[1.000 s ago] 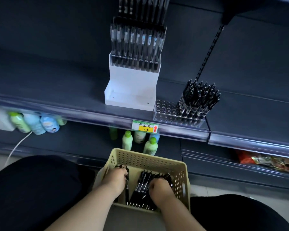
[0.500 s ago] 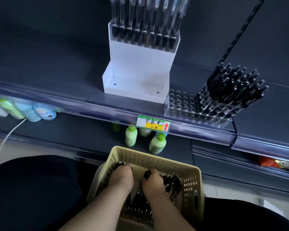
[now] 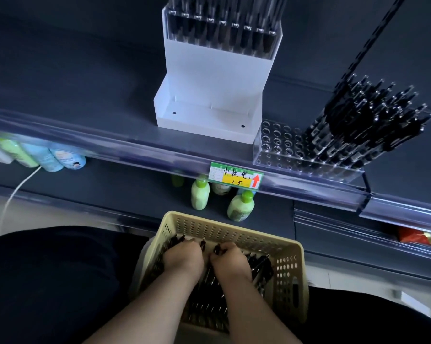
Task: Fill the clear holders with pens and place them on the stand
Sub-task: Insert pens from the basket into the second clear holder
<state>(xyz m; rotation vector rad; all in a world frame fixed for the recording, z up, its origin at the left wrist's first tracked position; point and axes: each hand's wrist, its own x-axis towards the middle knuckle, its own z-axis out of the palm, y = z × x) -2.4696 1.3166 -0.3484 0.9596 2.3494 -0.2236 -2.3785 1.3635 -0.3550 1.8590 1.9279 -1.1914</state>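
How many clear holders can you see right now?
2. One filled holder sits high on the stand; one part-filled holder stands on the shelf, right of it. Others may be cut off above.

This is a shop. A dark metal shelf (image 3: 85,83) has a clear front rail (image 3: 110,145) carrying a handwritten price tag (image 3: 235,175) with a red arrow. Lotion bottles (image 3: 200,196) stand on the tier below, and a white display stand (image 3: 217,78) shows rows of pens (image 3: 210,31).
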